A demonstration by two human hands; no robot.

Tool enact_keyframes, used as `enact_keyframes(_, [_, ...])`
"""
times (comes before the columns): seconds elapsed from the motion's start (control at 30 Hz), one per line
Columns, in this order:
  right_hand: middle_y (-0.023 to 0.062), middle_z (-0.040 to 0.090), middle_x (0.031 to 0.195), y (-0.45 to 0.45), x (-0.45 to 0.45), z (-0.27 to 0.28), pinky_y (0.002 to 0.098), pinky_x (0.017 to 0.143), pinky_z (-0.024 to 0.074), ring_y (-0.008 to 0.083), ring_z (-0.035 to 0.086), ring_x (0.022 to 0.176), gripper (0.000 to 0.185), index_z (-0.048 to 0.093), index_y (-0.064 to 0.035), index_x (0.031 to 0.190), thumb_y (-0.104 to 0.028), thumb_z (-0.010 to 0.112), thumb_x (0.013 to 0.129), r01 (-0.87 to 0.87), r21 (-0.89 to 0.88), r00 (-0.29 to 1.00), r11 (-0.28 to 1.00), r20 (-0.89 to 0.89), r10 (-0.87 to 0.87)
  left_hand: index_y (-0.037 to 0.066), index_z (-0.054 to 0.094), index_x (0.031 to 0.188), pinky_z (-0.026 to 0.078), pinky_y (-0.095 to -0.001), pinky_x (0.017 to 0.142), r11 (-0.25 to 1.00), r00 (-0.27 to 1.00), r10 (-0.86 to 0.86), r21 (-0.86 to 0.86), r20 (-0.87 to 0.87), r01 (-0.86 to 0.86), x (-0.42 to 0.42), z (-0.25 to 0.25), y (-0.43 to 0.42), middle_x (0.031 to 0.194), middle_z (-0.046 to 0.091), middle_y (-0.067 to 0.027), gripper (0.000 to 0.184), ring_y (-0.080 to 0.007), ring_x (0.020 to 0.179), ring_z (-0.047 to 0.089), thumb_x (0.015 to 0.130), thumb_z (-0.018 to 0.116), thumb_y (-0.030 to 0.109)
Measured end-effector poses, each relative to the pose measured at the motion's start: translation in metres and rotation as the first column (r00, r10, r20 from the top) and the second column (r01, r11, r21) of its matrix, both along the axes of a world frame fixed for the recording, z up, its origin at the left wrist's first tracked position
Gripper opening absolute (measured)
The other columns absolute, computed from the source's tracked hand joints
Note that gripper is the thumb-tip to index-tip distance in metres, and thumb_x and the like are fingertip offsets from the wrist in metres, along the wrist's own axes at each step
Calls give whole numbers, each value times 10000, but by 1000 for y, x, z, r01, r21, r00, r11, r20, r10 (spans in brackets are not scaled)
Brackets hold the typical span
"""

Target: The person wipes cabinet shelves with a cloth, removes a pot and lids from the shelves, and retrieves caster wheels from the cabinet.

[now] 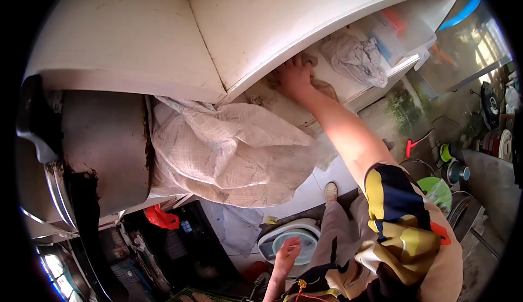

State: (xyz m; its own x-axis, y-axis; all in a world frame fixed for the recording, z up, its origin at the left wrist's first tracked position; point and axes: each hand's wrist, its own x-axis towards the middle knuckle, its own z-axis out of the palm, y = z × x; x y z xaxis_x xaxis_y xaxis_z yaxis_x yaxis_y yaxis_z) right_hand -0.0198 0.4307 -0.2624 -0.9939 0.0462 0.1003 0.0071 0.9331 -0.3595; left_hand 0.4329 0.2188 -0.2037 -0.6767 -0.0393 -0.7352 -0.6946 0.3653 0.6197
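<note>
My right hand (296,77) reaches into a white open shelf (348,103) under the curved cabinet edge. Its fingers are bent down among brownish, crumpled things, and what they grip is hidden. Beside it on the shelf lies a crumpled pale plastic bag (357,56). Low in the view, my left hand (287,255) hangs with its fingers loosely apart and nothing in them. Below that hand is a pale green basin (310,242). A large checked cloth (229,149) drapes down to the left of my right forearm.
A clear plastic container (403,35) stands at the shelf's right end. At the left is a worn metal appliance (103,144) with a dark handle. A red bag (161,217) lies below the cloth. Pans and a green bowl (433,190) crowd the right side.
</note>
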Motion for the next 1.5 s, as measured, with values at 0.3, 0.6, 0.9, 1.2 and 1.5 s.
enact_keyframes(0.3, [51, 449, 1261, -24, -8, -9, 532, 874, 355, 305, 372, 1180, 344, 617, -173, 1049, -274, 619, 720, -139, -89, 988, 986, 52, 144, 66, 512, 1210, 461, -279, 765, 998, 999, -54, -11, 8, 54, -15, 9, 4, 1058, 603, -77, 358, -143, 865, 569, 861, 574, 120])
enact_keyframes(0.6, [58, 469, 1217, 68, 68, -5, 480, 794, 454, 321, 442, 1082, 478, 583, -141, 1080, -285, 694, 638, -47, -89, 997, 995, -63, 41, 67, 515, 1201, 481, -282, 745, 997, 997, -65, 34, -52, 67, -16, 14, 13, 1045, 611, -77, 368, -152, 871, 583, 843, 592, 94])
enact_keyframes(0.9, [65, 467, 1244, 77, 94, -14, 395, 872, 423, 315, 462, 1080, 539, 572, -152, 1093, -459, 682, 664, -51, 172, 998, 984, 40, 45, 48, 551, 1148, 496, -291, 733, 999, 973, -17, -44, -230, 7, 13, 42, 18, 996, 617, -100, 330, -176, 832, 608, 830, 602, 122])
enact_keyframes(1.2, [77, 646, 904, 129, 195, 50, 411, 727, 511, 299, 622, 845, 359, 645, -103, 979, -276, 695, 668, -110, 5, 911, 994, 401, 99, 61, 537, 1166, 480, -301, 775, 983, 909, 166, -13, -382, -184, 50, 82, 17, 1013, 620, -82, 343, -156, 848, 585, 841, 603, 152])
enact_keyframes(1.5, [74, 646, 837, 95, 344, 73, 278, 679, 506, 156, 621, 745, 270, 617, 34, 947, -45, 672, 696, 411, -738, 628, 535, 655, 421, 85, 465, 1270, 356, -399, 981, 995, 831, 76, -10, -551, -98, 18, 65, -14, 1241, 472, -172, 601, -334, 1178, 423, 780, 658, 373])
